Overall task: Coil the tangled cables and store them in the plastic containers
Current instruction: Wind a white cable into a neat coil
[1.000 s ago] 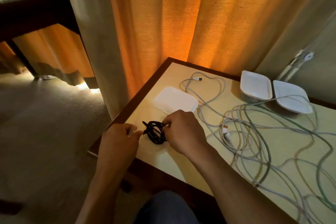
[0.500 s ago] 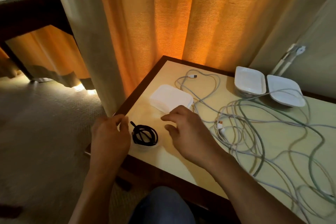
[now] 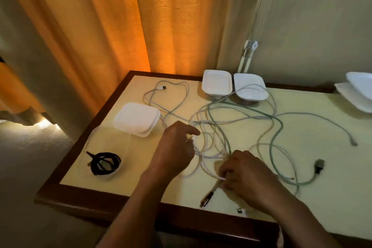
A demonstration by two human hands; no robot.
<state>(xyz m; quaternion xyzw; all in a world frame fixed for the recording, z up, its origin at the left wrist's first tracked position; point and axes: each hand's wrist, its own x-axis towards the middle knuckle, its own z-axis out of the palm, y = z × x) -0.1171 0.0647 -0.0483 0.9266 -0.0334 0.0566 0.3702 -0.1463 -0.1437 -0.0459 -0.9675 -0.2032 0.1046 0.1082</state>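
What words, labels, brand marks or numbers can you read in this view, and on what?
No readable text anywhere in this view.
Closed white container and back white containers: plain, no label visible.
Black USB plug and metal-tipped plug: any marking is too small and blurred to read.

The left hand [image 3: 175, 151] pinches a small white plug [image 3: 190, 137], and its fingers cover most of it. The right hand [image 3: 247, 175] hides where the metal-tipped cable [image 3: 210, 194] joins the tangled cables [image 3: 221, 119]. The picture's right edge cuts off the stacked containers [image 3: 358, 90]. The clear tub [image 3: 122, 169] around the black cable [image 3: 104, 163] is blurred. The small dark piece [image 3: 240, 210] is too small to name.
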